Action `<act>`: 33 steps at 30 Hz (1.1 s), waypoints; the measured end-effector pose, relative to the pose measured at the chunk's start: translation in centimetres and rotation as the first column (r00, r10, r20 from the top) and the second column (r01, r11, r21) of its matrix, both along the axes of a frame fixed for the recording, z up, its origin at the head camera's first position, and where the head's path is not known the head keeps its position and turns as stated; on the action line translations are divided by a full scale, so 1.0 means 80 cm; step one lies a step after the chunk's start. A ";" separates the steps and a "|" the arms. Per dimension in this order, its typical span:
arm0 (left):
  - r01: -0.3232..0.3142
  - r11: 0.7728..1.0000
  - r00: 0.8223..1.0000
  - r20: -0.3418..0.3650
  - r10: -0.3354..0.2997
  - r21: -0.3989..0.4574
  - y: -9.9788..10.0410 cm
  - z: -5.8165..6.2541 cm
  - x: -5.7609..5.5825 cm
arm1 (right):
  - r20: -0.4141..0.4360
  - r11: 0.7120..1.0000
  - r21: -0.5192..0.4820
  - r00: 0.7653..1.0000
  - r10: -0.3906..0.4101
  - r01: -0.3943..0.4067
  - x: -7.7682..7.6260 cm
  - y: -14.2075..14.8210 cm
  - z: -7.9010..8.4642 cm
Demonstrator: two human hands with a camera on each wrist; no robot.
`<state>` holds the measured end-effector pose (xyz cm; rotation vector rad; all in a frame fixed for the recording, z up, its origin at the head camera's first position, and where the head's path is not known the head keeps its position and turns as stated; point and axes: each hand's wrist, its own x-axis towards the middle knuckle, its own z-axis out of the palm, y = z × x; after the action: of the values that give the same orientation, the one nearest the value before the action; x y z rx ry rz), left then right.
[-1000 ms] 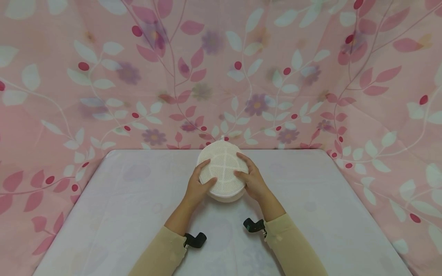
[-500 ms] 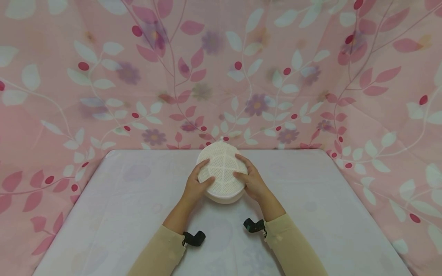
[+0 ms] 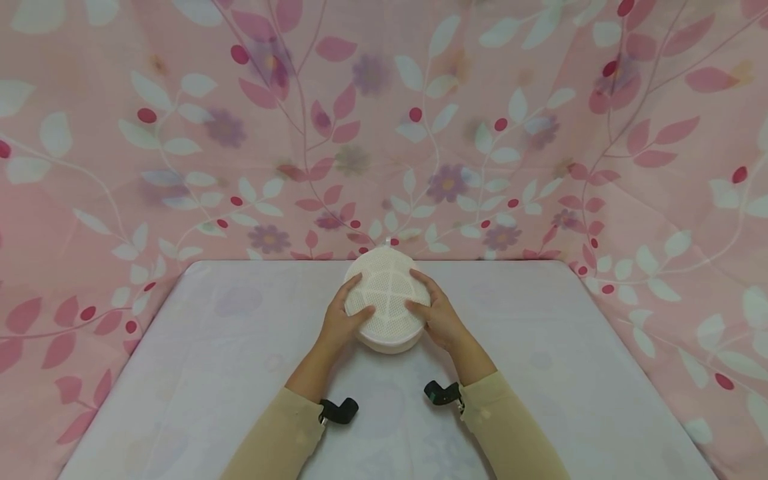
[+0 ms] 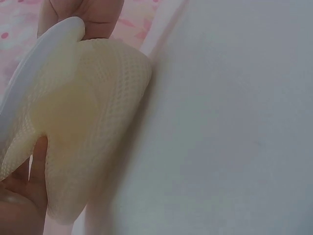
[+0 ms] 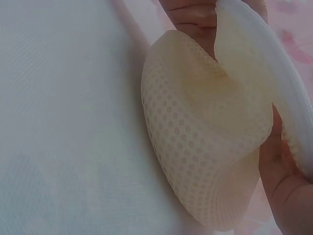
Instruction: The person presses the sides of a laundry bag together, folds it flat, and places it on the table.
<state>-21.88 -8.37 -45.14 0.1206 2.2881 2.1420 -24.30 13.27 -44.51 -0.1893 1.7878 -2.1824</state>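
A round white mesh laundry bag (image 3: 389,290) is held between both hands over the far middle of the table in the head view. My left hand (image 3: 339,327) grips its left side, and my right hand (image 3: 444,321) grips the right; both thumbs lie on the mesh face. In the left wrist view, the bag (image 4: 105,112) has a sunken side wall below a smooth white rim. The right wrist view shows the bag's mesh (image 5: 181,127) bulging low, close over the cloth, with fingers pressed into the fold beneath the rim. A small white tab (image 3: 388,241) sticks up at the far edge.
A pale cloth with faint prints covers the table (image 3: 240,360). Pink floral curtains (image 3: 372,120) hang behind it and along both sides. Black curved devices (image 3: 341,411) sit at the cuffs of the beige sleeves (image 3: 270,433).
The mesh face of the bag has gone from flat to slightly domed, and its near edge sits a touch lower. Both hands keep their grip and have barely moved.
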 end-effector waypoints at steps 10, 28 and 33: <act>-0.046 0.996 0.999 0.004 0.046 -0.072 -0.001 -0.042 -0.018 | -0.005 1.000 -0.012 1.000 -0.010 0.010 -0.006 0.000 -0.016; -0.056 0.990 0.996 0.058 0.064 -0.126 0.001 -0.049 -0.017 | 0.029 0.998 0.058 0.999 -0.014 0.012 -0.001 0.002 -0.012; -0.060 0.987 0.996 0.060 0.069 -0.152 0.002 -0.048 -0.016 | 0.036 0.998 0.060 0.999 -0.015 0.013 -0.002 0.003 -0.015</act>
<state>-23.19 -8.18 -49.01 -0.0241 2.4373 1.9599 -24.43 13.54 -45.71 -0.1226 1.8373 -2.1248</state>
